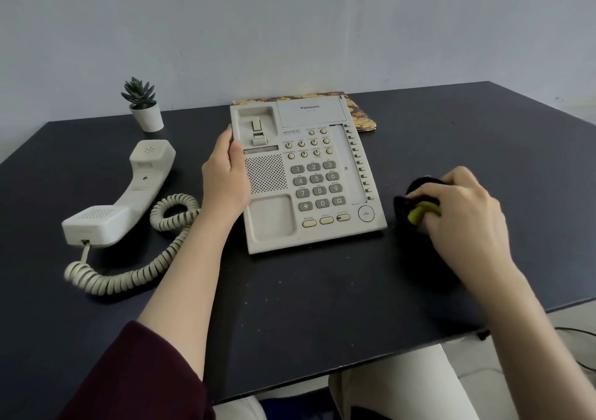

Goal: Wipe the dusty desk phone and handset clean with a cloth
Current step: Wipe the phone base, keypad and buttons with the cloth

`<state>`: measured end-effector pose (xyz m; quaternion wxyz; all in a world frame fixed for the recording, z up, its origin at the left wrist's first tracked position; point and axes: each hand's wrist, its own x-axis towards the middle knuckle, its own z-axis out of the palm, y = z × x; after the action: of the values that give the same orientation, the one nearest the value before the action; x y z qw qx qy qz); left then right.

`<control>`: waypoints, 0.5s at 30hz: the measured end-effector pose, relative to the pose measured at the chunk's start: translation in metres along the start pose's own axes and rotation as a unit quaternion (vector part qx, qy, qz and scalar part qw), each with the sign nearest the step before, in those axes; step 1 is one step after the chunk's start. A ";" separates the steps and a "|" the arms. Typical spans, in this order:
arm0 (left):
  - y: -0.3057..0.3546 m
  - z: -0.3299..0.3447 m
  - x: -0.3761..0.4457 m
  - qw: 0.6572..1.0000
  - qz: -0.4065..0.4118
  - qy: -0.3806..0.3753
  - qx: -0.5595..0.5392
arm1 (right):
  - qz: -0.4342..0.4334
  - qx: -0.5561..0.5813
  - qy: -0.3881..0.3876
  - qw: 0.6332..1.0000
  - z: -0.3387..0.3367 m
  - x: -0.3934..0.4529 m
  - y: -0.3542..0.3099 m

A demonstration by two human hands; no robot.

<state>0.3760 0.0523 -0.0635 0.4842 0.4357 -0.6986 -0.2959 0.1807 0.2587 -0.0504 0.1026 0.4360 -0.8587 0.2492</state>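
Observation:
A beige desk phone (pixel 322 190) lies in the middle of the dark table (pixel 306 290), its cradle empty. My left hand (pixel 224 174) grips the phone's left edge, thumb on top beside the speaker grille. The handset (pixel 129 194) lies face up on the table to the left, joined by a coiled cord (pixel 145 268). Right of the phone, my right hand (pixel 464 216) holds a bunched black cloth with a yellow-green edge (pixel 419 213), resting on the table.
A small potted succulent (pixel 143 105) stands at the back left. A patterned yellow-and-dark book or pad (pixel 362 113) lies behind the phone. The table's near edge runs across the lower right, with my lap below it.

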 end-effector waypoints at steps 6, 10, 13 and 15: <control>0.000 0.000 0.000 1.000 0.000 0.005 -0.004 | -0.151 0.102 -0.079 0.980 0.002 -0.013 -0.030; 0.001 0.000 -0.001 1.000 0.000 0.006 -0.005 | -0.037 0.070 -0.021 0.997 -0.004 0.000 -0.023; 0.000 0.000 0.000 1.000 0.003 0.009 0.001 | -0.114 0.168 -0.015 0.979 -0.003 -0.003 -0.040; 0.000 0.000 0.001 1.000 0.005 0.008 0.001 | -0.212 0.150 -0.132 0.957 0.008 -0.013 -0.052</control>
<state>0.3756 0.0516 -0.0637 0.4909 0.4355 -0.6970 -0.2891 0.2309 0.2377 -0.0450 -0.0280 0.6472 -0.7053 0.2879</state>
